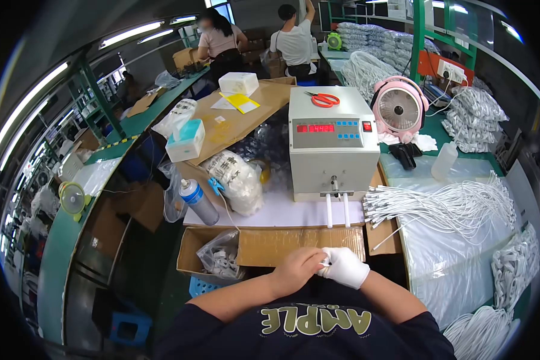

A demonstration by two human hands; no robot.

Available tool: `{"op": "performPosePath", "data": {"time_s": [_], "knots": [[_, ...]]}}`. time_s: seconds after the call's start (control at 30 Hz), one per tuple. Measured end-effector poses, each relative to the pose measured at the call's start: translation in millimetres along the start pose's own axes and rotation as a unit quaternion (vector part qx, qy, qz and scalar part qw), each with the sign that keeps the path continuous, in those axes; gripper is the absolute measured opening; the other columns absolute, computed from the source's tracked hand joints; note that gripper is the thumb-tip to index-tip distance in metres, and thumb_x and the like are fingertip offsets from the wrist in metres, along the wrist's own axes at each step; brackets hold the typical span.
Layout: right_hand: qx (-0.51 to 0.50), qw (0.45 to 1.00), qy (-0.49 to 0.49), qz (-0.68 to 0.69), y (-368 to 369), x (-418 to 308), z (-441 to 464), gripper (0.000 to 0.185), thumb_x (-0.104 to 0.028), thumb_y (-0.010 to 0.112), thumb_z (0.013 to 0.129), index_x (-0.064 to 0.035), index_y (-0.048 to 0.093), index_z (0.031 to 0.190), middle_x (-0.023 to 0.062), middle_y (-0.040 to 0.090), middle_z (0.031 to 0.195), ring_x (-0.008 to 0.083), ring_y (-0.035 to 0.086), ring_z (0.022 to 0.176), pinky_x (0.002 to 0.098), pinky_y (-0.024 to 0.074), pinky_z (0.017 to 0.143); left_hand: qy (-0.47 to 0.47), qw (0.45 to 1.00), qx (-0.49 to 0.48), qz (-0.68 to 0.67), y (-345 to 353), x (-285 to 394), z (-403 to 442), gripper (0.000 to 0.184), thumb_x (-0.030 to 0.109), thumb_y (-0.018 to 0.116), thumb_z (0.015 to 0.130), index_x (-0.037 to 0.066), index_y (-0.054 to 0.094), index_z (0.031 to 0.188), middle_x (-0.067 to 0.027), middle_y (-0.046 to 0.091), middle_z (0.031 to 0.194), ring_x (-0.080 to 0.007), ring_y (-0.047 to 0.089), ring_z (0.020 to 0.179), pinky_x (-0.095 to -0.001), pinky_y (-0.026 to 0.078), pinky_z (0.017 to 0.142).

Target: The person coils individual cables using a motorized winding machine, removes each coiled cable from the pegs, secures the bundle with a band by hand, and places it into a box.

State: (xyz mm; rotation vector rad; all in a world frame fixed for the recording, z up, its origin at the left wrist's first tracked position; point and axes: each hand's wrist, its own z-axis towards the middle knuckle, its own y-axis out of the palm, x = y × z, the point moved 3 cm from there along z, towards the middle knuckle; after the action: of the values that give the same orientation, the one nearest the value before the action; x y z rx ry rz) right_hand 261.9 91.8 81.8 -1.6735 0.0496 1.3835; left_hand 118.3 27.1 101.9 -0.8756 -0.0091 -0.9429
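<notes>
My left hand (298, 269) is bare and my right hand (345, 267) wears a white glove. They meet in front of my chest, fingers closed around something small, mostly hidden, at the near edge of a cardboard flap (300, 245). Just beyond them is a grey machine (334, 162) with a red digital display and two white prongs at its front. Red-handled scissors (324, 99) lie on top of the machine. White cables (444, 204) are heaped on the right, and a box (189, 255) at lower left holds a plastic bag of small white parts (223, 259).
A spray can (199, 202) and a stuffed plastic bag (234, 180) stand left of the machine. At its right are a pink fan (398, 109) and a clear bottle (444, 161). Two people (222, 45) (293, 42) are at the back benches.
</notes>
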Motion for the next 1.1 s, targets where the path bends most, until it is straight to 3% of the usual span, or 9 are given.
{"op": "performPosePath", "data": {"time_s": [0.1,0.2,0.33,0.43,0.57,0.73,0.83,0.93,1.1], "knots": [[-0.101,0.955,0.146,0.238,18.4,14.8,-4.2,0.025,-0.031,0.065,0.082,-0.0084,0.064,0.093,0.0169,0.067,0.082,0.037,0.065,0.078,0.042,0.0527,0.068,0.005,1.0,-0.013,0.005,2.6,-0.4,-0.5,0.028,0.004,0.066,0.082,-0.002,0.058,0.108,-0.0158,0.061,0.097,-0.0331,0.062,0.086,-0.0389,0.052,0.074],[-0.063,0.992,0.07,-0.082,12.6,3.1,0.9,0.026,-0.032,0.063,0.083,-0.0098,0.065,0.097,0.0179,0.067,0.082,0.0372,0.065,0.079,0.0435,0.0524,0.069,-0.021,0.999,-0.024,0.005,10.9,-2.3,-9.6,0.026,0.004,0.066,0.082,-0.002,0.059,0.106,-0.0153,0.061,0.097,-0.0326,0.062,0.086,-0.0388,0.052,0.074],[-0.004,0.985,0.101,-0.138,23.8,10.4,-1.5,0.025,-0.032,0.061,0.083,-0.0083,0.066,0.091,0.0194,0.067,0.079,0.0397,0.064,0.078,0.0468,0.052,0.069,-0.092,0.995,-0.036,-0.028,19.7,-11.6,-16.0,0.026,0.005,0.066,0.081,-0.001,0.059,0.106,-0.0145,0.061,0.097,-0.0317,0.062,0.087,-0.0389,0.052,0.074],[0.046,0.99,0.069,-0.116,16.1,5.4,-7.4,0.026,-0.033,0.063,0.083,-0.0074,0.065,0.088,0.0165,0.067,0.074,0.0355,0.066,0.072,0.0423,0.053,0.066,-0.025,1.0,0.009,-0.008,11.3,0.2,-8.5,0.026,0.005,0.067,0.081,0.0,0.06,0.106,-0.0139,0.06,0.098,-0.0314,0.061,0.087,-0.0386,0.051,0.074],[-0.122,0.961,0.136,0.209,28.3,21.3,-12.6,0.025,-0.032,0.062,0.085,-0.007,0.064,0.085,0.0105,0.065,0.068,0.0211,0.066,0.062,0.0324,0.0523,0.06,0.001,0.999,-0.041,0.0,11.9,6.2,-8.1,0.028,0.006,0.068,0.08,0.0,0.06,0.106,-0.0134,0.059,0.098,-0.0314,0.061,0.086,-0.0386,0.051,0.075],[-0.043,0.985,0.063,-0.157,23.9,13.5,-4.2,0.029,-0.035,0.06,0.088,-0.0069,0.063,0.093,0.0124,0.067,0.074,0.0282,0.066,0.065,0.0383,0.0525,0.061,-0.074,0.994,-0.068,-0.03,14.5,-5.0,-12.7,0.024,0.008,0.066,0.083,0.0,0.059,0.104,-0.0138,0.059,0.097,-0.0291,0.06,0.085,-0.0373,0.05,0.075],[0.079,0.981,-0.025,-0.175,2.4,-19.3,-7.7,0.03,-0.031,0.056,0.092,-0.0045,0.062,0.104,0.0166,0.067,0.081,0.0338,0.066,0.069,0.0411,0.0533,0.062,-0.34,0.929,-0.041,-0.143,8.7,-14.0,-14.9,0.018,0.011,0.06,0.091,0.0,0.058,0.105,-0.0105,0.06,0.096,-0.0215,0.06,0.086,-0.0333,0.049,0.076],[0.182,0.974,-0.092,-0.094,-0.5,-20.5,-12.0,0.033,-0.028,0.051,0.095,-0.0036,0.059,0.116,0.0164,0.067,0.079,0.0332,0.066,0.069,0.0401,0.0529,0.063,-0.429,0.776,0.062,-0.458,32.7,-25.6,-26.3,0.02,0.016,0.054,0.097,0.0,0.057,0.108,-0.0084,0.06,0.096,-0.0144,0.058,0.087,-0.0288,0.049,0.075],[0.206,0.966,-0.096,-0.125,9.1,-17.3,-20.4,0.033,-0.028,0.051,0.096,-0.0053,0.059,0.119,0.0141,0.065,0.071,0.0312,0.064,0.063,0.0397,0.0512,0.06,-0.475,0.729,-0.008,-0.494,29.8,-9.6,-27.0,0.023,0.02,0.054,0.098,0.001,0.056,0.11,-0.0067,0.061,0.093,-0.0123,0.058,0.084,-0.0267,0.048,0.078]]}}
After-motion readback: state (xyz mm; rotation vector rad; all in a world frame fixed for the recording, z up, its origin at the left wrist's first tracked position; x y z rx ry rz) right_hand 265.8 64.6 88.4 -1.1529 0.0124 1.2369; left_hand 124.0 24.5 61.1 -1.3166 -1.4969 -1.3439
